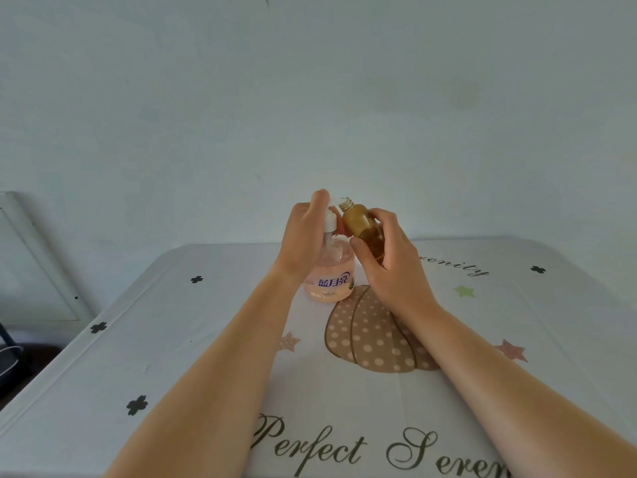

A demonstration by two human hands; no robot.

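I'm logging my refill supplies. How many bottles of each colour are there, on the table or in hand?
pink plastic pump-top soap bottle, standing on the printed tablecloth: 1
small amber uncapped bottle, held tilted in the right hand: 1
Total: 2

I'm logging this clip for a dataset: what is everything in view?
pump bottle: 1, pink with a white pump, standing on the table, far middle
small bottle: 1, amber, uncapped, held tilted with its mouth by the pump spout
tablecloth: 1, white with a pumpkin, stars and script, over the table
frame: 1, white, by the wall, far left
wall: 1, pale, behind the table
left hand: 1, grip on the pump head
right hand: 1, grip round the small bottle
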